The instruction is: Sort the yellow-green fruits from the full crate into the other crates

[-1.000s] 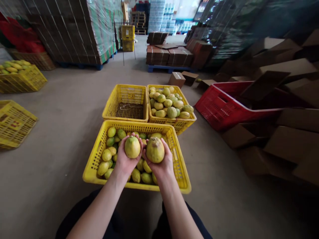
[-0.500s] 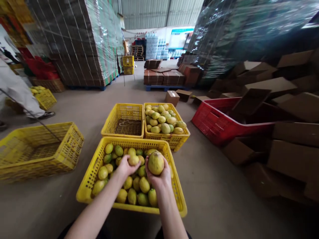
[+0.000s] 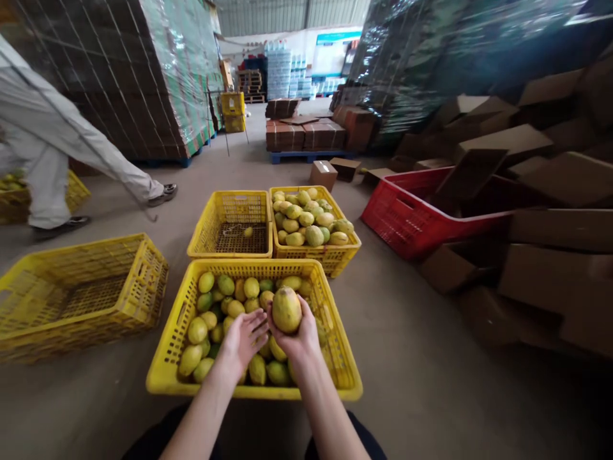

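1. The right hand point(image 3: 302, 342) cups a large yellow fruit point(image 3: 287, 310) from beneath; its grip is closed around the sides, with the top showing.
2. The left hand point(image 3: 245, 335) has its grip released, palm up and fingers spread, just beside that fruit; whether the fingertips touch the right hand, I cannot tell.
3. Both hands are above the front crate point(image 3: 258, 391), which is yellow and holds many green and yellow fruits point(image 3: 197, 330).
4. Behind it stand two more yellow crates side by side: the back left crate point(image 3: 230, 254) has one small fruit point(image 3: 248, 232) on its bottom, and the back right crate point(image 3: 316, 254) is heaped with fruit.
5. To the right, a red crate point(image 3: 402, 217) stands among cardboard boxes point(image 3: 541, 275).
6. At left, another yellow crate point(image 3: 148, 281) sits on the floor point(image 3: 383, 326), near a person in pale trousers point(image 3: 90, 144).
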Demonstrator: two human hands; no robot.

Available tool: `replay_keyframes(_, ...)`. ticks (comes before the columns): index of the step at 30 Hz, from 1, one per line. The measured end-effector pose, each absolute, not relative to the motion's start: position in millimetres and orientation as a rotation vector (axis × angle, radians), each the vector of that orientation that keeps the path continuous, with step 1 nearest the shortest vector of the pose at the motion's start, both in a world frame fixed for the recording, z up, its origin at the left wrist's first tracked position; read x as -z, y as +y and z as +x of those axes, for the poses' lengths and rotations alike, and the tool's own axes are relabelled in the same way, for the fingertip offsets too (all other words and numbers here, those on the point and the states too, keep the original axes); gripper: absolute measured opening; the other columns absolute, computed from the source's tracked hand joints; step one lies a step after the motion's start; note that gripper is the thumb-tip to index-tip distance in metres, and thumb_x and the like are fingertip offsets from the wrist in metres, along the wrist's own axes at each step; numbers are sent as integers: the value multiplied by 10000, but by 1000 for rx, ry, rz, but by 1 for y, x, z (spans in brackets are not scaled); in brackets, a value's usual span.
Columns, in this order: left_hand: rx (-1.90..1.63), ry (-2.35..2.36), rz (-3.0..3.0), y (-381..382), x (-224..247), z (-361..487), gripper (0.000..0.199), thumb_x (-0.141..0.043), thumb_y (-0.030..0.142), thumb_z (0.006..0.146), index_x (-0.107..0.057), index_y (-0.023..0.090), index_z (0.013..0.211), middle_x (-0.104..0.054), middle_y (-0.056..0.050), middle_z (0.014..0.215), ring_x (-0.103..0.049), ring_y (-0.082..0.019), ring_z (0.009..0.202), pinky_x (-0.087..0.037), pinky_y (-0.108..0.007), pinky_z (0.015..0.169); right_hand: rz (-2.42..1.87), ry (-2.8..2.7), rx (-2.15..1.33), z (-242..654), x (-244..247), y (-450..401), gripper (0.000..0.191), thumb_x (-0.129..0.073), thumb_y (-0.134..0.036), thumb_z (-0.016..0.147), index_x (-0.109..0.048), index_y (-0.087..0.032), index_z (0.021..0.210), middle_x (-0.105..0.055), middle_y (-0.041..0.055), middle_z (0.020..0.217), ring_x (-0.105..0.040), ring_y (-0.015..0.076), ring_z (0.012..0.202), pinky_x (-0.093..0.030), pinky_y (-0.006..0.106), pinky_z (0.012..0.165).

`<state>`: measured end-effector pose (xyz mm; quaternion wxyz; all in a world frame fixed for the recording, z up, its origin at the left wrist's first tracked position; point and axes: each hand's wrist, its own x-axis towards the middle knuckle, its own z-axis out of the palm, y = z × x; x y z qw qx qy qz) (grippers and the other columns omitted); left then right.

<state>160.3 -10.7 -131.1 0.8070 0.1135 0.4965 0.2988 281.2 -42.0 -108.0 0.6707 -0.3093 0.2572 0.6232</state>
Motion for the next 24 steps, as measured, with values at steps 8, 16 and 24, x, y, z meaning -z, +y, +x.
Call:
replay_keyframes(8, -868, 994, 199, -1, 95, 139, 245, -438, 67, 880, -660, 146, 947, -721, -80, 975, -708, -146, 815, -579, -242, 719, -845, 562, -1370, 284, 96, -51, 202, -501, -275, 888, -609, -184, 1032, -678, 94, 897, -680, 214, 814, -592, 288, 583)
replay_keyframes(16, -790, 987, 208, 11, 118, 127, 205, -467, 112, 863, -660, 150, 919, -716, -97, 978, -704, -159, 794, -568, -271, 736, -1045, 629, -1218, 321, 100, -91, 259, -514, -245, 887, -605, -146, 1108, -677, 125, 886, -680, 227, 760, -522, 234, 481)
replay_keyframes(24, -899, 1421, 1216, 81, 114, 20, 177, -630, 286, 823, -683, 248, 988, -666, -63, 1216, -538, -259, 1292, -392, -340, 1116, -1036, 650, -1181, 320, 117, -123, 251, -557, -236, 853, -632, -159, 1081, -719, 121, 918, -685, 222, 731, -537, 249, 492)
